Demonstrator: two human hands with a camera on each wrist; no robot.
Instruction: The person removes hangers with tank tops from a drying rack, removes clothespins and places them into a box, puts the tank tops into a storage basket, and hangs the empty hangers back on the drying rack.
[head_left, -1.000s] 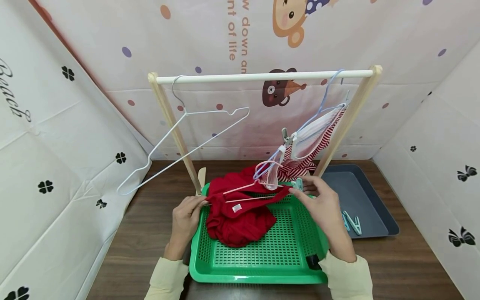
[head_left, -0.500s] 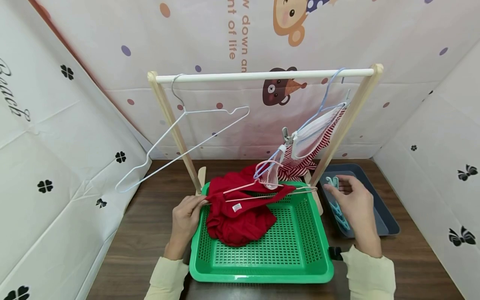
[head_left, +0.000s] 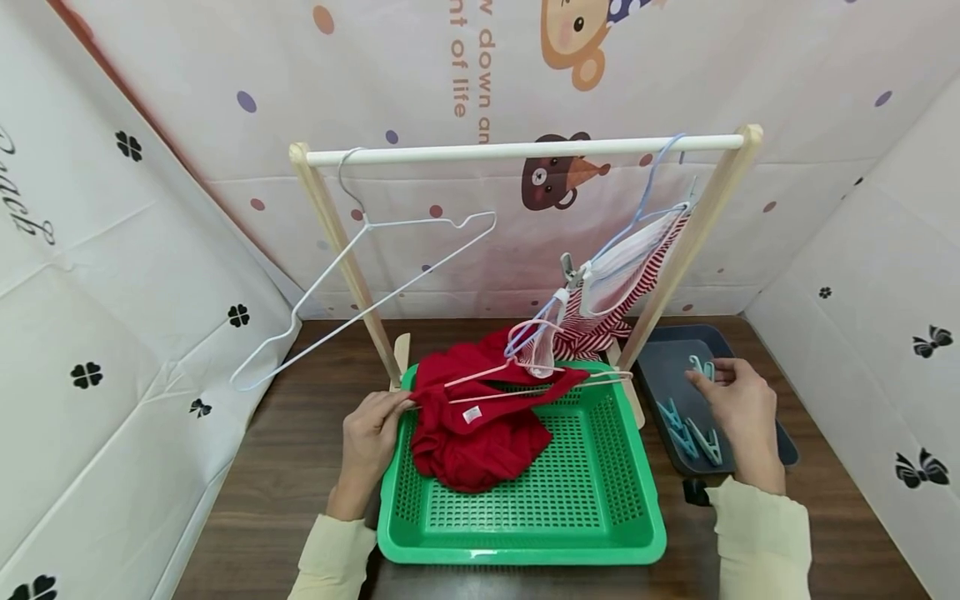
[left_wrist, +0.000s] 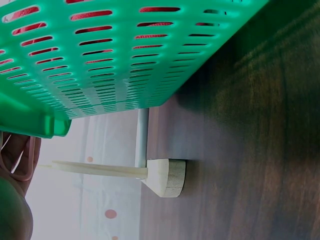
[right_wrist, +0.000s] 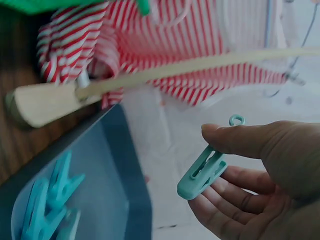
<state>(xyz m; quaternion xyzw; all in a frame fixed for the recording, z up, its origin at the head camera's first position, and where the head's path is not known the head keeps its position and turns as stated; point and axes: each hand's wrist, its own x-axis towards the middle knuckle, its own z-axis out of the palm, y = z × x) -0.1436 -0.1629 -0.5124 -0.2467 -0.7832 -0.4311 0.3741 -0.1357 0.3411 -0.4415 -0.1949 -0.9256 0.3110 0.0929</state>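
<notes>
My left hand point(head_left: 371, 437) pinches the edge of a red garment point(head_left: 480, 458) together with the left end of a pink clothes hanger point(head_left: 480, 398), at the green basket's left rim. In the left wrist view a loop of the pink hanger point(left_wrist: 31, 162) shows against the fingers. The garment lies bunched in the green basket point(head_left: 517, 557), and the hanger's right end pokes out over the far right rim. My right hand point(head_left: 742, 408) is above the grey tray point(head_left: 675, 342), pinching a pale teal clothespin point(right_wrist: 202, 172) between thumb and fingers.
Several clothespins point(head_left: 690, 437) lie in the tray. Behind the basket stands a drying rack point(head_left: 480, 153), where a white hanger point(head_left: 390, 296) hangs bare at left. On its right, a blue hanger point(head_left: 648, 187) carries a red-and-white striped garment point(head_left: 645, 287) held by clips.
My right hand has left the hanger's right end and moved right over the tray with the teal clothespin. My left hand has kept its place.
</notes>
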